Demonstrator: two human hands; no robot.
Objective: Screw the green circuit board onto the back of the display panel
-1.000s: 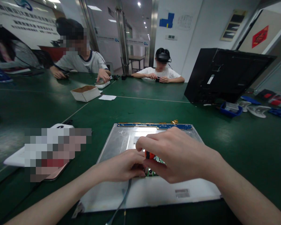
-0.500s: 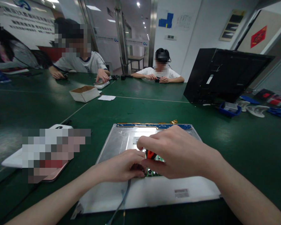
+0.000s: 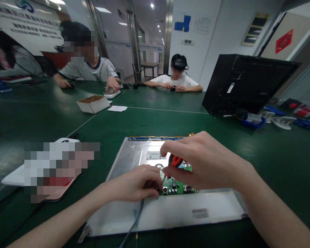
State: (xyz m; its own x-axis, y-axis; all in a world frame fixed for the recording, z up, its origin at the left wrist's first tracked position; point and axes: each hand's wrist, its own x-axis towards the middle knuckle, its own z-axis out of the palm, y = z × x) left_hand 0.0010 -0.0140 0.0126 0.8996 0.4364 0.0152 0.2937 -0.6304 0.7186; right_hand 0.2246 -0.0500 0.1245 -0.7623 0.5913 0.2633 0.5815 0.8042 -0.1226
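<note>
A flat display panel lies on the green table, its silvery back facing up. A green circuit board sits on its middle. My right hand is closed round the red and black handle of a screwdriver, held tilted over the board; its tip is hidden near my left fingers. At the board's left edge, my left hand is closed, with its fingertips curled; what they grip is hidden. A dark cable runs from beneath this hand towards me. Along the panel's far edge shows a narrow blue circuit strip.
Two phones, one white and one pinkish, lie at left. Farther off are an open cardboard box and white paper. A black monitor and a blue tray stand at right. Several people sit across the table.
My right hand has shifted slightly right and up with the screwdriver, tilting its handle and uncovering more of the green board. My left hand has stayed nearly in place.
</note>
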